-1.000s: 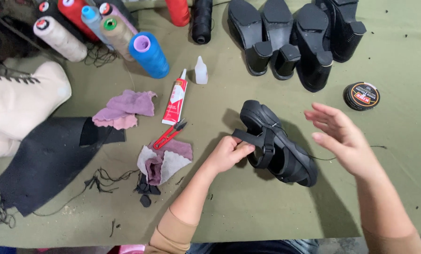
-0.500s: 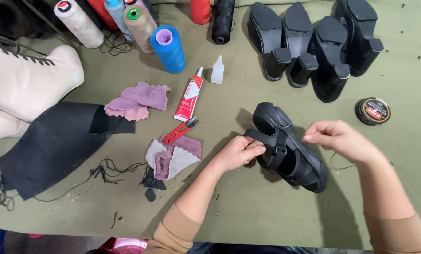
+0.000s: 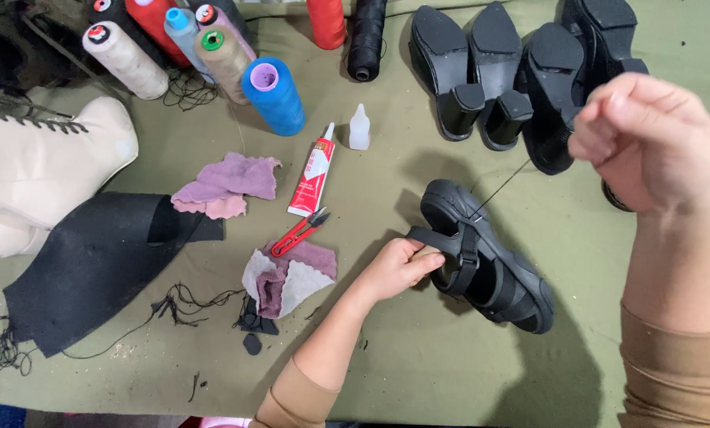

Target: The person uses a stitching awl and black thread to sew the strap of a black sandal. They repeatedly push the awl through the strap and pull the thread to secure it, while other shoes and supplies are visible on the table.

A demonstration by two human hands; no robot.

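A black sandal (image 3: 490, 261) lies on the olive-green table (image 3: 402, 357), toe end toward the far side. My left hand (image 3: 398, 265) grips its side strap near the buckle. My right hand (image 3: 648, 143) is raised high at the right, fingers pinched on a thin black thread (image 3: 501, 186) that runs taut down to the sandal's upper. Whether a needle is in the fingers is too small to tell.
Red thread snips (image 3: 299, 232), a glue tube (image 3: 314, 170), a small white bottle (image 3: 360, 128) and cloth scraps (image 3: 288, 277) lie left of the sandal. Thread cones (image 3: 272, 95) stand at the back left, black heeled shoes (image 3: 498, 71) at the back right. A cream boot (image 3: 38, 170) and black leather (image 3: 93, 261) lie left.
My right hand has risen from beside the sandal up and to the right, drawing the thread taut. My left hand has kept its hold on the strap.
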